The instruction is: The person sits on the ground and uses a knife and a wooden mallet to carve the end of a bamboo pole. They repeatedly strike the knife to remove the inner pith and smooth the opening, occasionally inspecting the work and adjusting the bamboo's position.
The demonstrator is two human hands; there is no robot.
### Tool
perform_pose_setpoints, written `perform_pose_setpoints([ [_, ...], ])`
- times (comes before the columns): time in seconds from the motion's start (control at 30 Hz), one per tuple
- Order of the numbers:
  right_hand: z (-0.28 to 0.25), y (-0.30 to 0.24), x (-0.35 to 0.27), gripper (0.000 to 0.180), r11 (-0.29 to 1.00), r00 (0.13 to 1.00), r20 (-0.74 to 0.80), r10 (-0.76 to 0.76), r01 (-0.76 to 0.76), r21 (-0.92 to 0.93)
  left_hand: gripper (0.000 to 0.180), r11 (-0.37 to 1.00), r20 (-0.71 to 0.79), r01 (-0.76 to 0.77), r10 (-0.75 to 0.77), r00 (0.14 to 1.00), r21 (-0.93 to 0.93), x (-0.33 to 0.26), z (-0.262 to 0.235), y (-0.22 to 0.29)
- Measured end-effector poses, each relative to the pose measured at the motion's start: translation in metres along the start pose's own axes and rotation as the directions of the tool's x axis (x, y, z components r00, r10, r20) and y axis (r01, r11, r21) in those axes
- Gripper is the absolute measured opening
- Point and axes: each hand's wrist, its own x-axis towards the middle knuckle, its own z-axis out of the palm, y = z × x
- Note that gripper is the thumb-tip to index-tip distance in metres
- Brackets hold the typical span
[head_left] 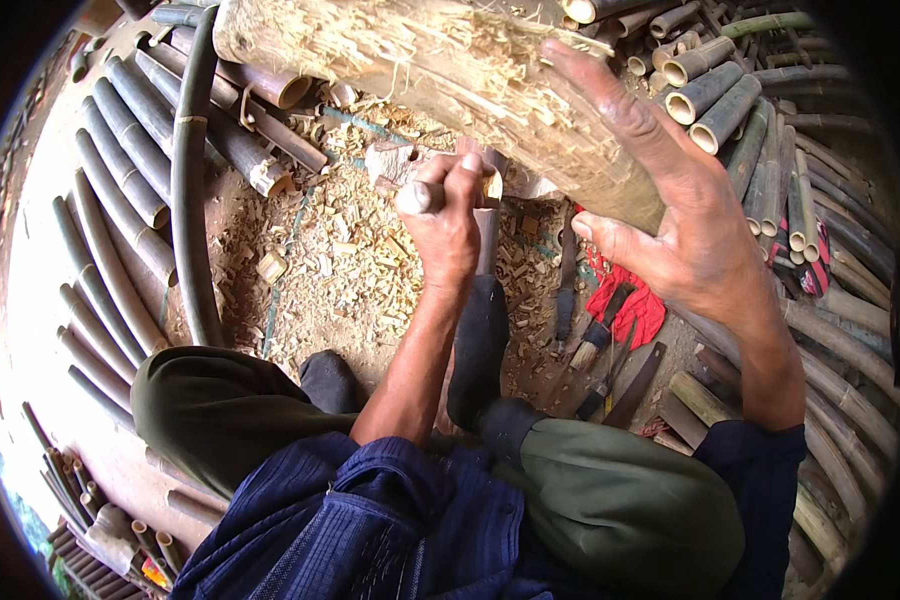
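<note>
My right hand (685, 215) is raised at the upper right, its thumb and fingers spread around the narrower end of a thick wooden club (420, 85). The club's pale surface is frayed and splintered, and it crosses the top of the view. Lower and nearer the middle, my left hand (442, 230) is closed around a tool handle with a rounded, light grey end (420, 198); the tool's other end is hidden. Beside that fist, a dark bamboo tube (486, 238) runs toward my foot, its cut end against a wooden block (388, 165).
Wood chips (345, 270) cover the ground between my legs. Long bamboo poles (192, 180) lie at the left, and cut bamboo tubes (725, 110) are stacked at the right. A red cloth (638, 300) and a dark-handled knife (602, 325) lie right of my foot (478, 340).
</note>
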Motion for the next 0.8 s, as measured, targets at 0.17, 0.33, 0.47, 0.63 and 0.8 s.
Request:
perform_pose_setpoints([
  [0.17, -0.005, -0.011, 0.003, 0.103, 0.994, 0.999, -0.018, 0.034, -0.032, 0.106, 0.025, 0.995, 0.158, 0.039, -0.024, 0.987, -0.09, 0.003, -0.006, -0.008],
  [0.33, 0.002, -0.006, 0.004, 0.102, 0.997, 0.999, -0.032, -0.028, 0.03, 0.072, 0.024, 0.995, 0.08, -0.014, 0.022, 0.997, -0.095, 0.008, -0.014, -0.008],
  [0.47, 0.001, 0.0, 0.002, 0.102, 0.995, 0.994, -0.031, -0.101, 0.101, 0.007, 0.019, 0.999, 0.198, -0.036, 0.034, 0.98, 0.008, 0.005, -0.01, -0.007],
  [0.63, -0.002, 0.001, -0.008, 0.101, 0.991, 0.995, 0.0, 0.098, -0.097, -0.094, 0.019, 0.999, 0.163, -0.037, 0.041, 0.986, -0.028, 0.003, -0.005, -0.012],
  [0.8, 0.0, -0.007, -0.002, 0.098, 0.985, 0.997, 0.007, 0.072, -0.07, -0.156, 0.022, 0.993, 0.13, -0.021, 0.005, 0.992, 0.12, 0.005, -0.011, -0.023],
])
